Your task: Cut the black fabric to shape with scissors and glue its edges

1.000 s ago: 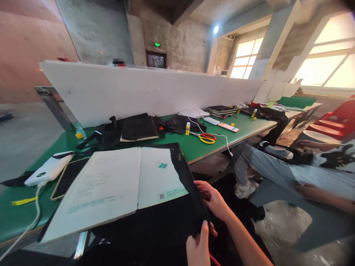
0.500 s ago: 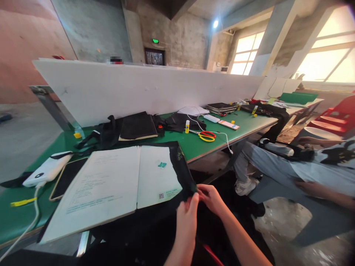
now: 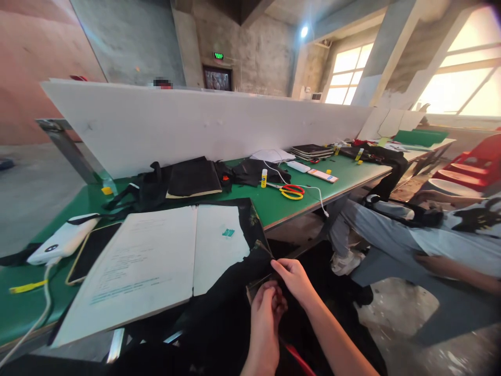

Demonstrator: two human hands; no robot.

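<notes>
An open book (image 3: 148,256) with white pages lies at the table's front edge. Black cloth (image 3: 238,271) runs round its right side and is folded up over the lower right part of the inside cover (image 3: 221,230). My right hand (image 3: 295,279) pinches the cloth's edge near the book's right corner between thumb and fingertips. Just below, my left hand (image 3: 266,318) is closed with curled fingers on a lower part of the same cloth. A brownish edge shows beside the left fingers. The cloth hanging below blends into dark surroundings.
On the green table (image 3: 270,214) are scissors (image 3: 291,191), a glue stick (image 3: 264,178), a black-covered book (image 3: 194,177), a phone (image 3: 92,253) and a white power bank (image 3: 62,237) with a cable. A white partition (image 3: 219,120) stands behind. A seated person's leg (image 3: 376,230) is at right.
The cloth's lower edge has come up over the inside cover, hiding its printed code. My left hand has dropped slightly and curled; my right hand has shifted slightly left.
</notes>
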